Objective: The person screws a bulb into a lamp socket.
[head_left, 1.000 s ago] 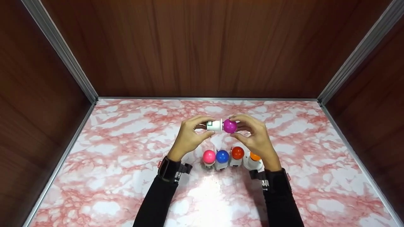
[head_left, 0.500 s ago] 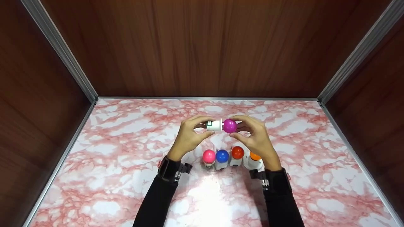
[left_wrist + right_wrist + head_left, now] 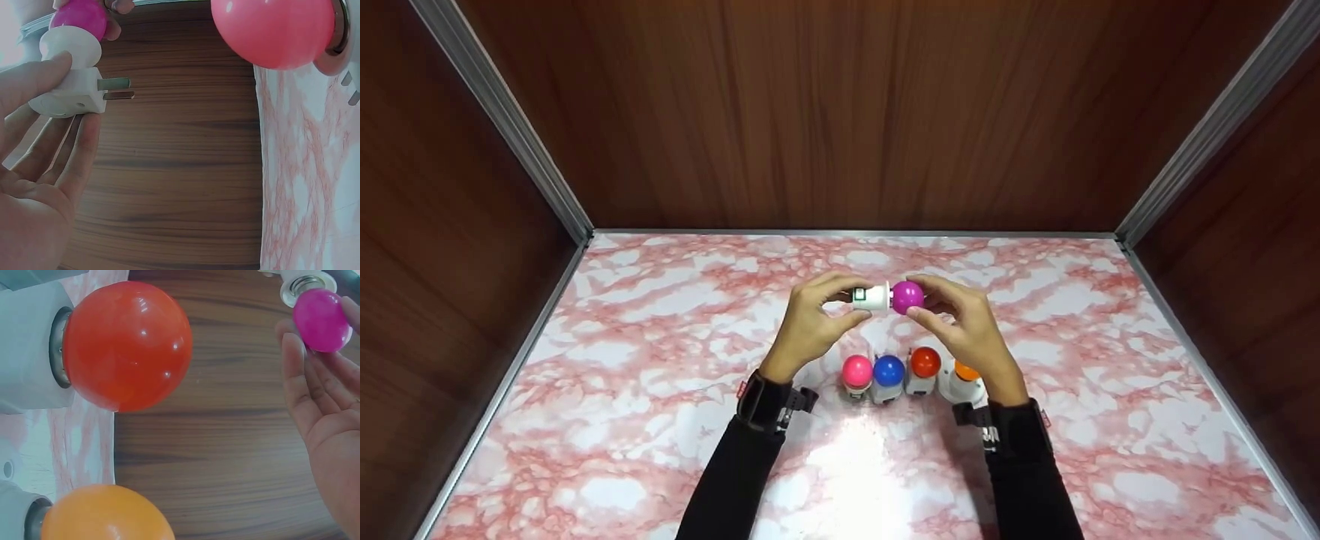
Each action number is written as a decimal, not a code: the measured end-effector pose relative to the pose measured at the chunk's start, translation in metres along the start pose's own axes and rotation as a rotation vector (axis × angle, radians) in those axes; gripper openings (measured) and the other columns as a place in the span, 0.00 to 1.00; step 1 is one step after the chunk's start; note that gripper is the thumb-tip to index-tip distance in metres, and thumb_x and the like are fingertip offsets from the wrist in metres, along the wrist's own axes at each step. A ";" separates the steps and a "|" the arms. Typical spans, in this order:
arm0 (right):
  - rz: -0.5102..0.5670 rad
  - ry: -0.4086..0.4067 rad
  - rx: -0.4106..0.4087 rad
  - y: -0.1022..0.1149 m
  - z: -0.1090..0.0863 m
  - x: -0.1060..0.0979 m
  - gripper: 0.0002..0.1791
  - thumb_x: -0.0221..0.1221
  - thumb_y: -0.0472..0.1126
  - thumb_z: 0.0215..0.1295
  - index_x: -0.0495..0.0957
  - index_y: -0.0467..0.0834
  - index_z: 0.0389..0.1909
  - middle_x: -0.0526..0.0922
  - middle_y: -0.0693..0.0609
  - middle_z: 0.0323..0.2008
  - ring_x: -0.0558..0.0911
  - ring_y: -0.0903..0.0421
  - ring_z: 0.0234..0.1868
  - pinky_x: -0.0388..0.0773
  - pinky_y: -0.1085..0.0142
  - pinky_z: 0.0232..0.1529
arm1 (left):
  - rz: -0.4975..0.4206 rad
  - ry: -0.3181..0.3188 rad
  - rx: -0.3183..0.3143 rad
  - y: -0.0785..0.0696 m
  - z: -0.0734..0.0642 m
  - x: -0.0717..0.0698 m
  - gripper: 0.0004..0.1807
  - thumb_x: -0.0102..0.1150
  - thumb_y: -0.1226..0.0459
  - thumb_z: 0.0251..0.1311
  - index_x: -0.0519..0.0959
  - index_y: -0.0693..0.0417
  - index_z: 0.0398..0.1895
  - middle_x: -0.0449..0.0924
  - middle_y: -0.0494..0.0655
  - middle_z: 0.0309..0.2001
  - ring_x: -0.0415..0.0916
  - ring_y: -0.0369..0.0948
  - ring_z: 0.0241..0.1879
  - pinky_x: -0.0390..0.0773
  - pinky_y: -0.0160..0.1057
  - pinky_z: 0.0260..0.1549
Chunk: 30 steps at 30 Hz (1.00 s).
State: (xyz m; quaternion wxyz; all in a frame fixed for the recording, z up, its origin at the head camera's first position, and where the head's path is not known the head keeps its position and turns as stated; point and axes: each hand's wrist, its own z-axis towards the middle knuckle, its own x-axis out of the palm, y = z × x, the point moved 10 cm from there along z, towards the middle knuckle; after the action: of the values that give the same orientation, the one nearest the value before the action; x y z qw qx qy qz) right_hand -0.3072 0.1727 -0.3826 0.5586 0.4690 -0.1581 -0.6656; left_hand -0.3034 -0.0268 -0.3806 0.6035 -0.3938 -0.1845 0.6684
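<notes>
My left hand [image 3: 814,319] pinches a white plug-in bulb socket [image 3: 871,298] between thumb and fingers; two flat metal prongs [image 3: 115,84] stick out of its side in the left wrist view. A round magenta light bulb [image 3: 907,298] is held by my right hand [image 3: 960,319], thumb on the near side and fingers on the far side. The bulb's metal base sits at the socket's mouth, with some of the metal showing between them in the right wrist view. Both things are lined up sideways, above the marbled table [image 3: 675,345].
Nearer to me stands a row of bulbs in white holders: pink [image 3: 857,371], blue [image 3: 889,370], red [image 3: 925,362] and orange [image 3: 966,371], the last partly behind my right wrist. Brown wood-look panels [image 3: 847,112] with metal edging enclose the back and sides.
My right thumb and fingers have shifted their grip around the magenta bulb, the thumb now further over its near side. The socket and left hand have hardly moved.
</notes>
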 end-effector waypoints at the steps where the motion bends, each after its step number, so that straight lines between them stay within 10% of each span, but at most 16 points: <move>1: 0.002 -0.002 0.011 -0.001 0.000 0.000 0.22 0.70 0.33 0.67 0.84 0.37 0.61 0.92 0.40 0.48 0.87 0.68 0.44 0.88 0.78 0.47 | 0.002 -0.003 0.005 -0.001 0.000 0.000 0.19 0.77 0.72 0.56 0.89 0.59 0.53 0.91 0.55 0.49 0.88 0.46 0.47 0.92 0.44 0.51; 15: 0.036 -0.027 0.145 -0.012 0.002 0.000 0.12 0.64 0.36 0.74 0.87 0.33 0.51 0.92 0.38 0.38 0.90 0.53 0.31 0.91 0.70 0.38 | 0.050 -0.023 0.061 -0.007 0.000 0.002 0.17 0.78 0.70 0.56 0.90 0.58 0.51 0.91 0.53 0.50 0.89 0.45 0.49 0.91 0.47 0.53; 30: 0.183 -0.130 -0.058 0.007 0.002 -0.006 0.12 0.66 0.25 0.68 0.82 0.30 0.50 0.87 0.31 0.53 0.91 0.61 0.48 0.91 0.70 0.49 | 0.012 -0.012 0.029 -0.005 0.000 0.001 0.19 0.78 0.70 0.57 0.89 0.59 0.52 0.91 0.54 0.50 0.88 0.46 0.48 0.91 0.51 0.52</move>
State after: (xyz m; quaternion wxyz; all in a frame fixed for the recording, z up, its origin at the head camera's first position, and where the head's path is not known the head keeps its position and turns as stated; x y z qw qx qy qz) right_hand -0.3052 0.1752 -0.3734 0.6189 0.3923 -0.2168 -0.6450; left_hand -0.2998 -0.0253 -0.3773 0.6040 -0.3823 -0.1761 0.6768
